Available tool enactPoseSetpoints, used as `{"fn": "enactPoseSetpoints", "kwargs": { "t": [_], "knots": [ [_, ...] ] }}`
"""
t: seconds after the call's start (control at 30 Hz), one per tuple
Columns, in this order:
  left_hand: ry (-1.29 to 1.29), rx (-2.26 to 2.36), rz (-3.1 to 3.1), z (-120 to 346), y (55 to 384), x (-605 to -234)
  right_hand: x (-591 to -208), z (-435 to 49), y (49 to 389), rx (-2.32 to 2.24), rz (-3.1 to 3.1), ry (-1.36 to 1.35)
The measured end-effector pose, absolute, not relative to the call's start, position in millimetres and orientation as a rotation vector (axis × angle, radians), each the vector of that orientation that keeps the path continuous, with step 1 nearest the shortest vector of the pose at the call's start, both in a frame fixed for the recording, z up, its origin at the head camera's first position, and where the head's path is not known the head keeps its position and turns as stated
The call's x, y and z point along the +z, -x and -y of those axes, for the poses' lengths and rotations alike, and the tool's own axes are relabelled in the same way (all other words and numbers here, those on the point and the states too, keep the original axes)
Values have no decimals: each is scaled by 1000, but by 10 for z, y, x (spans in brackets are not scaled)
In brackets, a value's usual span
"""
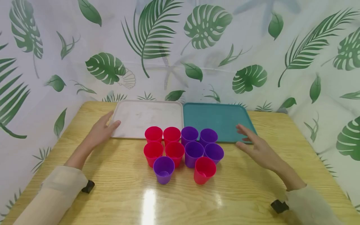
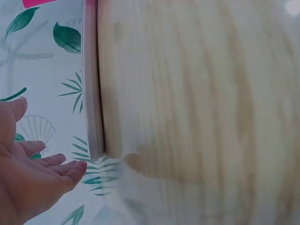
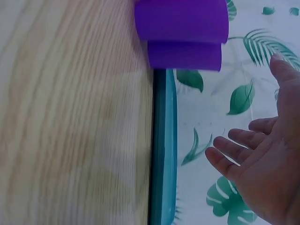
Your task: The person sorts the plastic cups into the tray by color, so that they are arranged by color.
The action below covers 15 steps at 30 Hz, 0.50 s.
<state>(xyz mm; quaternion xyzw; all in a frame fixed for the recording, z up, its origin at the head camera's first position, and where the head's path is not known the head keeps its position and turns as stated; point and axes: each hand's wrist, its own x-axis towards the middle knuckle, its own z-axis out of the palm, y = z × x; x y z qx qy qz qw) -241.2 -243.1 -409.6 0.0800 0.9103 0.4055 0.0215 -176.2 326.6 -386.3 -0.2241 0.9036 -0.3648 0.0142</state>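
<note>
Several red cups [image 1: 153, 151] and several purple cups [image 1: 194, 153] stand upright, mouths up, grouped mid-table. Red ones fill the left of the group and purple ones the right. In front, a single purple cup [image 1: 164, 170] stands at left and a single red cup [image 1: 204, 171] at right. My left hand [image 1: 101, 129] is held with fingers extended at the left edge of the white tray [image 1: 149, 117]. Near the right edge of the teal tray [image 1: 215, 120] hovers my right hand [image 1: 257, 148], fingers spread. Both hands hold nothing; the right wrist view shows purple cups [image 3: 183, 23] beyond the right palm.
The trays lie side by side at the back of the wooden table [image 1: 180, 203]. A white cloth [image 1: 180, 72] with green leaf prints hangs behind and beside it. Black wrist devices [image 1: 88, 186] show at both cuffs.
</note>
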Motion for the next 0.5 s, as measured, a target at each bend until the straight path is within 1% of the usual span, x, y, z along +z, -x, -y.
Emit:
{"fn": "enactPoseSetpoints", "kwargs": {
  "t": [0.3,0.5],
  "knots": [
    [-128,1155,-2732,2440,2430,-4157,-3899,-3011,1609,-1207,-2772,815],
    [-124,1131,-2685,2461,2422,-4170,-3975,-2908,1556,-1242,-2754,868]
  ]
}}
